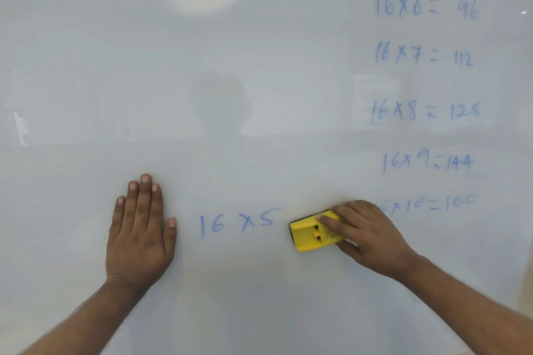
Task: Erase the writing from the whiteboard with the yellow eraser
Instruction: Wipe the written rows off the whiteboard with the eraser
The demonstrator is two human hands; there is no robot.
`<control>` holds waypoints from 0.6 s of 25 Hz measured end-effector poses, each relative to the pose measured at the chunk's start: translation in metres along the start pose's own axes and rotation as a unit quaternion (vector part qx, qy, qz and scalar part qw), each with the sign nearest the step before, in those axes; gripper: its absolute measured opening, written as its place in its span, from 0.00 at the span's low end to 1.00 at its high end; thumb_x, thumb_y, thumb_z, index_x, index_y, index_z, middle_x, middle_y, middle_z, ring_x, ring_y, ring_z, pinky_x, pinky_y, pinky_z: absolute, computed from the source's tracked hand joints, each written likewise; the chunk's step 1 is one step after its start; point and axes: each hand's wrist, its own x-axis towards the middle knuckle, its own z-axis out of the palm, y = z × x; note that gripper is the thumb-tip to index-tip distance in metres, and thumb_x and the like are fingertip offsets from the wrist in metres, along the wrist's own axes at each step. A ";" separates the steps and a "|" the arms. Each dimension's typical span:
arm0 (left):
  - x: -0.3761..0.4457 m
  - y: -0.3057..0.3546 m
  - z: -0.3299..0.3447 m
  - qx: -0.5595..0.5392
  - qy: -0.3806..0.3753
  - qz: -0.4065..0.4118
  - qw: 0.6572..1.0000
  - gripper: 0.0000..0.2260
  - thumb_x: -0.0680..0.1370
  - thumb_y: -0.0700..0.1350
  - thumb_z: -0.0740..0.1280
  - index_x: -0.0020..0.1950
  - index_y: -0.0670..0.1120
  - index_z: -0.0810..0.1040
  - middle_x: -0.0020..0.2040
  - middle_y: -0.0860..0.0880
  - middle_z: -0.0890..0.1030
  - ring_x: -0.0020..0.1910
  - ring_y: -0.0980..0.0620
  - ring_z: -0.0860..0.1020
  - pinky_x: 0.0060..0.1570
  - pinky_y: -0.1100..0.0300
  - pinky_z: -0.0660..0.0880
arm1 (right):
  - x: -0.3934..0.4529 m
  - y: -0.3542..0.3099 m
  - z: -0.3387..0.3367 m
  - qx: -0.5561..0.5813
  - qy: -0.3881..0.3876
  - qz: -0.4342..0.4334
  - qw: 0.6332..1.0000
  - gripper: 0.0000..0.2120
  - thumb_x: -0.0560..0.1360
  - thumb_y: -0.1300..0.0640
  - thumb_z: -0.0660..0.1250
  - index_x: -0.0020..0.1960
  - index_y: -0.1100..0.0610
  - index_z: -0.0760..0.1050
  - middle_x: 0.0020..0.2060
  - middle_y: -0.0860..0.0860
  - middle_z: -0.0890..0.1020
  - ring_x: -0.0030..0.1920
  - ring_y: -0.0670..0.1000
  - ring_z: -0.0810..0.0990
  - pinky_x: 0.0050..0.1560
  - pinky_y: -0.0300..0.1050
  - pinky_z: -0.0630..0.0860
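Gripping yellow eraser (313, 235), right hand (366, 235) is pressing it against whiteboard (230, 66) near lower edge, fingers (331, 222) curling over eraser's top. Eraser is sitting just right of blue "16 x 5" (238, 223). Left hand (138, 233) is lying flat on whiteboard left of that writing, fingers straight, holding nothing. Column of blue sums (425, 83) is running down right side, lowest partly behind right hand.
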 end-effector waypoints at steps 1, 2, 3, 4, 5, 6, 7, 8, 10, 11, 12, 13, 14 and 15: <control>0.000 0.000 0.000 -0.001 0.000 0.000 1.000 0.30 0.82 0.51 0.50 0.82 0.39 0.50 0.84 0.44 0.48 0.83 0.45 0.48 0.81 0.48 0.45 | 0.000 0.006 -0.003 0.004 0.007 0.024 1.000 0.23 0.76 0.51 0.66 0.71 0.50 0.69 0.56 0.53 0.79 0.54 0.57 0.77 0.58 0.49 0.69; -0.001 0.000 0.000 -0.002 -0.001 0.000 1.000 0.30 0.82 0.51 0.50 0.82 0.39 0.49 0.84 0.44 0.48 0.83 0.45 0.48 0.81 0.48 0.45 | 0.003 0.011 -0.006 0.009 0.019 0.052 0.998 0.24 0.76 0.50 0.66 0.71 0.50 0.68 0.56 0.53 0.79 0.54 0.57 0.77 0.57 0.49 0.69; -0.001 0.001 0.001 -0.002 -0.001 0.001 1.000 0.30 0.82 0.51 0.50 0.82 0.39 0.49 0.84 0.44 0.48 0.83 0.45 0.48 0.81 0.48 0.45 | 0.007 0.012 -0.008 0.017 0.034 0.079 0.996 0.25 0.76 0.49 0.67 0.71 0.49 0.68 0.56 0.53 0.79 0.54 0.57 0.78 0.57 0.49 0.70; -0.002 0.001 0.001 -0.002 -0.001 0.001 1.000 0.30 0.82 0.51 0.50 0.82 0.39 0.49 0.84 0.44 0.47 0.83 0.45 0.48 0.81 0.47 0.45 | 0.014 0.011 -0.008 0.023 0.049 0.099 0.994 0.25 0.76 0.48 0.67 0.72 0.49 0.67 0.55 0.54 0.79 0.54 0.57 0.78 0.56 0.50 0.70; -0.002 0.001 0.002 -0.004 -0.001 0.001 1.000 0.30 0.83 0.51 0.50 0.82 0.39 0.49 0.84 0.45 0.47 0.83 0.45 0.48 0.81 0.47 0.45 | 0.021 0.007 -0.007 0.027 0.062 0.110 0.992 0.26 0.76 0.47 0.66 0.72 0.50 0.67 0.55 0.54 0.79 0.54 0.57 0.77 0.56 0.50 0.70; -0.003 0.001 0.002 -0.006 -0.001 0.000 1.000 0.30 0.83 0.51 0.50 0.82 0.39 0.49 0.84 0.45 0.47 0.83 0.45 0.48 0.81 0.47 0.45 | 0.028 0.001 -0.005 0.032 0.074 0.115 0.990 0.26 0.76 0.47 0.66 0.72 0.50 0.67 0.55 0.54 0.79 0.55 0.57 0.77 0.57 0.50 0.70; -0.003 0.001 0.003 -0.007 0.000 0.000 1.000 0.30 0.83 0.51 0.50 0.82 0.39 0.49 0.84 0.45 0.47 0.83 0.45 0.48 0.81 0.47 0.45 | 0.034 -0.006 -0.002 0.039 0.083 0.116 0.989 0.25 0.77 0.48 0.66 0.72 0.50 0.68 0.55 0.54 0.79 0.55 0.56 0.76 0.57 0.50 0.70; -0.004 0.001 0.003 -0.007 0.001 -0.001 1.000 0.30 0.83 0.51 0.50 0.82 0.39 0.49 0.84 0.44 0.47 0.83 0.45 0.48 0.81 0.47 0.46 | 0.039 -0.013 0.002 0.047 0.090 0.115 0.988 0.25 0.77 0.48 0.66 0.72 0.51 0.68 0.55 0.54 0.79 0.55 0.56 0.76 0.57 0.50 0.70; -0.005 0.001 0.004 -0.009 0.002 -0.002 1.000 0.30 0.83 0.51 0.50 0.82 0.39 0.49 0.83 0.44 0.48 0.83 0.44 0.48 0.81 0.46 0.46 | 0.037 -0.024 0.009 0.058 0.087 0.104 0.989 0.25 0.76 0.50 0.67 0.72 0.51 0.68 0.55 0.54 0.79 0.54 0.56 0.76 0.57 0.51 0.70; -0.005 0.001 0.003 -0.009 0.002 -0.002 1.000 0.30 0.83 0.51 0.50 0.82 0.39 0.49 0.83 0.44 0.48 0.83 0.44 0.48 0.81 0.46 0.46 | 0.031 -0.026 0.012 0.055 0.076 0.085 0.992 0.26 0.75 0.51 0.68 0.72 0.51 0.69 0.55 0.53 0.79 0.54 0.56 0.75 0.56 0.50 0.71; -0.006 0.001 0.003 -0.009 0.002 -0.002 1.000 0.30 0.83 0.51 0.50 0.82 0.39 0.49 0.83 0.44 0.48 0.83 0.44 0.48 0.81 0.46 0.46 | 0.023 -0.026 0.014 0.048 0.059 0.058 0.995 0.25 0.75 0.52 0.68 0.72 0.51 0.69 0.55 0.53 0.79 0.54 0.56 0.75 0.56 0.50 0.71; -0.006 0.000 0.003 -0.010 0.001 -0.002 1.000 0.30 0.83 0.51 0.50 0.82 0.39 0.49 0.83 0.44 0.48 0.83 0.45 0.48 0.81 0.47 0.46 | 0.013 -0.022 0.013 0.038 0.040 0.031 0.998 0.25 0.75 0.53 0.67 0.71 0.50 0.69 0.55 0.53 0.79 0.54 0.55 0.74 0.57 0.50 0.70; -0.007 0.000 0.002 -0.011 0.000 -0.003 1.000 0.30 0.83 0.51 0.50 0.82 0.39 0.49 0.83 0.44 0.48 0.83 0.45 0.48 0.81 0.47 0.46 | 0.002 -0.016 0.011 0.028 0.022 0.011 0.999 0.24 0.75 0.53 0.67 0.71 0.50 0.69 0.55 0.53 0.79 0.54 0.55 0.74 0.58 0.49 0.69; -0.007 0.001 0.002 -0.012 -0.002 -0.005 1.000 0.30 0.83 0.51 0.50 0.82 0.39 0.49 0.83 0.44 0.48 0.83 0.45 0.48 0.81 0.47 0.45 | -0.007 -0.008 0.009 0.017 0.009 -0.001 1.000 0.23 0.76 0.53 0.66 0.71 0.50 0.69 0.56 0.53 0.79 0.55 0.55 0.74 0.59 0.49 0.69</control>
